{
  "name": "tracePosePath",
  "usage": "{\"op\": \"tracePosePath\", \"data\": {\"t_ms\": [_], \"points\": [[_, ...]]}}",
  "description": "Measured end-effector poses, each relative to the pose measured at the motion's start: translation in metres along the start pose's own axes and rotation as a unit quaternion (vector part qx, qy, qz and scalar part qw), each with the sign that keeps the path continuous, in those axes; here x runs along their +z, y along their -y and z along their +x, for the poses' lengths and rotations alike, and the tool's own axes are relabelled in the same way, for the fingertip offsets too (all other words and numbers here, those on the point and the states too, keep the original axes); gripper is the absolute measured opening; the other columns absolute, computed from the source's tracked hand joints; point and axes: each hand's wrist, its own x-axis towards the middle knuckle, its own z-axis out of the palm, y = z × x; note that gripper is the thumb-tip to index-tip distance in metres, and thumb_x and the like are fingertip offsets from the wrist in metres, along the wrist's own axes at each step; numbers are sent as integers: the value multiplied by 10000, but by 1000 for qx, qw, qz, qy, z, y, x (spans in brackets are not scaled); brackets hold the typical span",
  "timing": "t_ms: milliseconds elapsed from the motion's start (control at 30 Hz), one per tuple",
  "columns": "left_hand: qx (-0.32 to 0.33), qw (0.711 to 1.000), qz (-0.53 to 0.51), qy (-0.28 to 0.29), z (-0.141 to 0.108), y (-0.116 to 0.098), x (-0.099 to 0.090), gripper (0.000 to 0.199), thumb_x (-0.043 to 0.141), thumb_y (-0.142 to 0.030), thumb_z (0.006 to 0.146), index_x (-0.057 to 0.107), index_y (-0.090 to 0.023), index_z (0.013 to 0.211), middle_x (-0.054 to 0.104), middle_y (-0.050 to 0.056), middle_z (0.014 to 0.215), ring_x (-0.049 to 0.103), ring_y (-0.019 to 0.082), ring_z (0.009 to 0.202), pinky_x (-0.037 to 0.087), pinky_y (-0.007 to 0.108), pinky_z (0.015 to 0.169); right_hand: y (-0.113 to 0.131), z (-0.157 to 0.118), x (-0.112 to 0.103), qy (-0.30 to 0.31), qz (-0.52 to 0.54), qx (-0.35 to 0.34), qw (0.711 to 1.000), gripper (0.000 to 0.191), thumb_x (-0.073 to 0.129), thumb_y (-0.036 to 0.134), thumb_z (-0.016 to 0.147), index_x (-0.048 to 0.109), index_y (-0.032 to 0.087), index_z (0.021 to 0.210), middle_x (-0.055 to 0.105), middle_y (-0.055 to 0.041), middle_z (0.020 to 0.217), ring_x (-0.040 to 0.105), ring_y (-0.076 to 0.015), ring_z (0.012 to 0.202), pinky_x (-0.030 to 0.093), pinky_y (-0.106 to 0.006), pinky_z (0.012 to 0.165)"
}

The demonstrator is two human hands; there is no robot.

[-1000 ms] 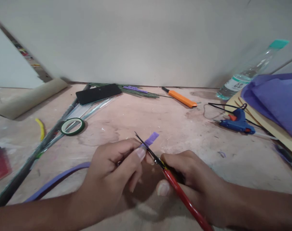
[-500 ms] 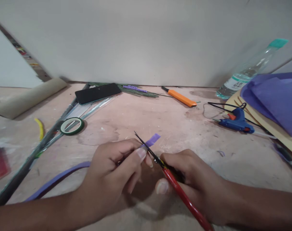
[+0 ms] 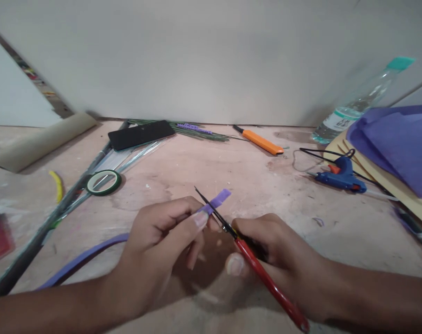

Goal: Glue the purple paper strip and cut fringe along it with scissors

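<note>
1. In the head view, this looks like a cutting step: the scissors [image 3: 256, 264] have their thin black blades crossing the small purple strip [image 3: 220, 198]. I can't tell if the strip sits between the blades.
2. A good snip would call for a still strip and a squeeze of the scissors – with fingertips kept back from the blades, I think.
3. The left hand [image 3: 162, 236], just left of the scissors, pinches the strip near its lower end. The other end pokes out past the scissors, up and to the right.
4. The right hand [image 3: 283, 253] is wrapped round the scissors' handles – how hard it squeezes, I can't tell.
5. Left of the scissors, a long purple band [image 3: 88, 257] lies on the desk [image 3: 204, 162]. Right of them, farther off, is a blue glue gun [image 3: 341, 178].
</note>
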Motion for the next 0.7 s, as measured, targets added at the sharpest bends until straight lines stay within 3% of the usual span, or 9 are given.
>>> {"op": "tracePosePath", "data": {"t_ms": [133,300,433,567,700], "points": [[12,1000,18,-18,1,-3,1,466,629,-319,1033,636,-204,581,606,-36,519,482,78,462,362,188,441,-2,-1,0,4,10,-17,1000,634,608,779,1061,640,194,818,626,-11,790,558,-156,696,478,-284,680],[17,999,33,-20,0,-6,2,474,627,-317,1002,624,-209,540,612,-21,512,541,96,474,408,193,463,-2,-1,1,8,7,-12,1000,613,656,767,1039,638,197,813,593,4,749,539,-156,683,459,-279,656],[35,998,46,-12,1,-8,4,443,612,-273,997,646,-202,561,585,-46,479,477,68,430,356,177,425,0,-1,2,5,-4,-3,1000,571,669,702,1046,588,208,772,568,9,731,525,-154,668,441,-281,641],[52,996,67,-7,1,-6,3,451,595,-258,1008,656,-196,565,578,-57,481,489,56,442,409,158,474,0,-1,1,6,-2,-5,1000,519,681,634,1046,552,218,763,536,24,707,498,-146,644,427,-282,639],[59,995,82,-5,2,-5,3,460,576,-264,1017,641,-189,567,556,-67,460,429,42,409,351,158,428,-1,-1,1,6,9,-14,1000,504,695,587,1052,529,220,749,527,29,707,486,-139,640,411,-279,635]]}}
